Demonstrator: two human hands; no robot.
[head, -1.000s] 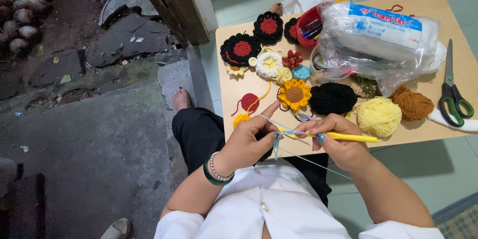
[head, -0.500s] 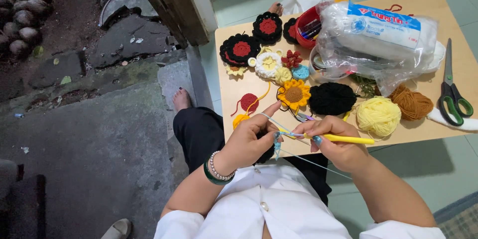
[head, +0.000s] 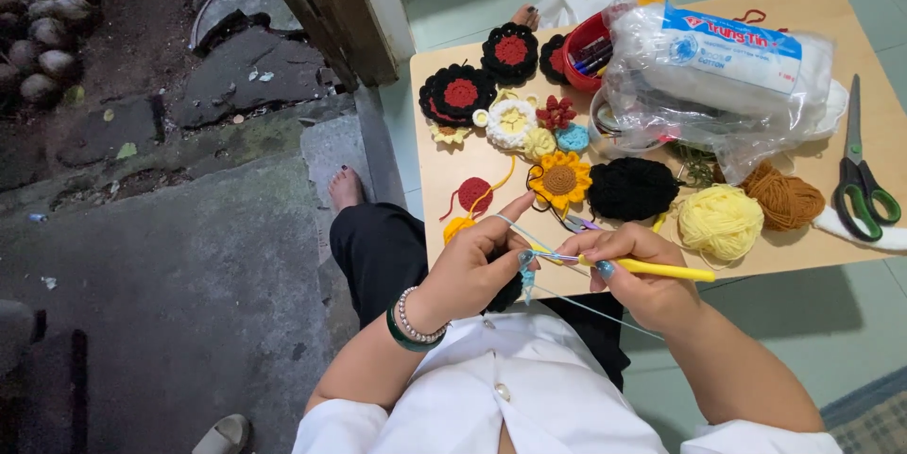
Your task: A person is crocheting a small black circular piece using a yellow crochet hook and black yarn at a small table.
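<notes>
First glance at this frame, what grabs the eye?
The two hands at centre: the right hand holds a yellow crochet hook, the left hand pinches light blue yarn. Behind them, a low wooden table carries a crocheted sunflower, yarn balls and green-handled scissors at its right edge.

Single head cam, looks steeply down from close above the lap, low table [head: 453,189] ahead, floor left.

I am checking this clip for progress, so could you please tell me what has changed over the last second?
Very little. The right hand has shifted the yellow hook slightly at the blue stitch, which the left hand still pinches, thread over its forefinger. Neither grip was let go. The yarn balls, flowers and scissors on the table lie as before.
</notes>
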